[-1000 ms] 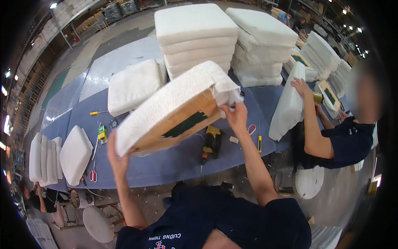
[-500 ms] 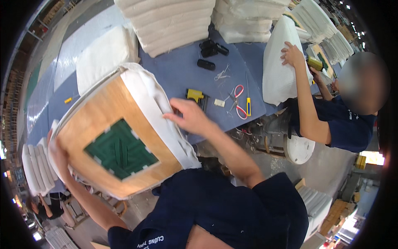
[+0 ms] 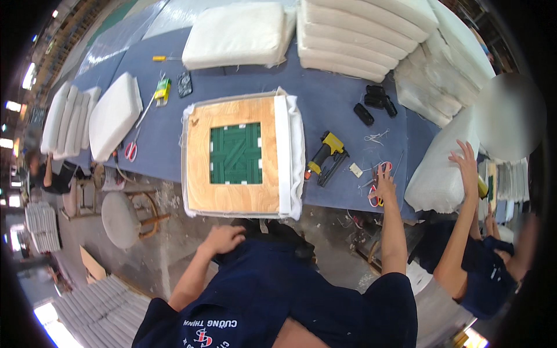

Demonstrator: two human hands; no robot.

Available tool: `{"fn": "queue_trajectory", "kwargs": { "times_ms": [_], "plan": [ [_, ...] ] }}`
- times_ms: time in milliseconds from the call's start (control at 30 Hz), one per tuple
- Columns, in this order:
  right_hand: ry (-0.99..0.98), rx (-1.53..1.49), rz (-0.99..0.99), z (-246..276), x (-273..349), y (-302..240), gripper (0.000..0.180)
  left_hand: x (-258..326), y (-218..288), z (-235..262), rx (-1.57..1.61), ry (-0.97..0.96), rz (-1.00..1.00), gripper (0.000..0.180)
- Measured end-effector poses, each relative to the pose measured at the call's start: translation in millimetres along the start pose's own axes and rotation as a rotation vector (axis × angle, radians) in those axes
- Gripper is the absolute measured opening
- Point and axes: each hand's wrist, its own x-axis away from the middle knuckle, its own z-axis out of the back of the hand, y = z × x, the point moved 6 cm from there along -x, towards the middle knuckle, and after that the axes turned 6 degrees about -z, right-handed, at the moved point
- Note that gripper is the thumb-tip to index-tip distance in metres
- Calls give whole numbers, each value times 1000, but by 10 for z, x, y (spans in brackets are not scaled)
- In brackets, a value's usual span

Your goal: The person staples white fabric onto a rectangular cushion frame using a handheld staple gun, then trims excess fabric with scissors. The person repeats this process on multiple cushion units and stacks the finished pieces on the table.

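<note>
A square seat cushion [image 3: 235,200] lies with its wooden base up on the table in front of me. Green webbing [image 3: 237,153] crosses the opening in its wood, and white fabric [image 3: 295,159] wraps the edges. My right hand [image 3: 384,188] reaches out over the red-and-white scissors [image 3: 386,167] with its fingers apart; part of the scissors is hidden under it. My left hand [image 3: 223,239] holds nothing and is loosely open near my waist, just short of the cushion's near edge. A yellow-and-black staple gun [image 3: 328,155] lies between the cushion and my right hand.
Stacked white cushions [image 3: 360,37] stand at the back. Black pieces [image 3: 377,101] and a small pale block [image 3: 355,170] lie to the right. At the left are other scissors [image 3: 131,152] and a white cushion [image 3: 116,119]. A co-worker's hand [image 3: 465,162] touches another cushion [image 3: 444,165].
The cushion, tilted up in both hands before, now lies flat on the table. My left hand has let go and drawn back; my right has moved right to the scissors.
</note>
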Motion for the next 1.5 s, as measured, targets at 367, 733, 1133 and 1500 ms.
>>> {"fn": "queue_trajectory", "kwargs": {
  "times_ms": [367, 733, 1133, 1500],
  "plan": [
    [115, -20, -94, 46, 262, 249, 136, 138, -94, -202, 124, 205, 49, 50],
    [313, -215, -42, -544, 203, 538, 65, -474, 511, -931, -226, 809, -302, 65],
    [-320, -1408, 444, -727, 2918, -1661, 31, -828, 365, -1513, -45, 1247, -400, 18],
    [-1078, -1432, 66, -1258, 3998, -2504, 77, -857, 321, -1550, 63, 1147, -439, 18]
  ]
}}
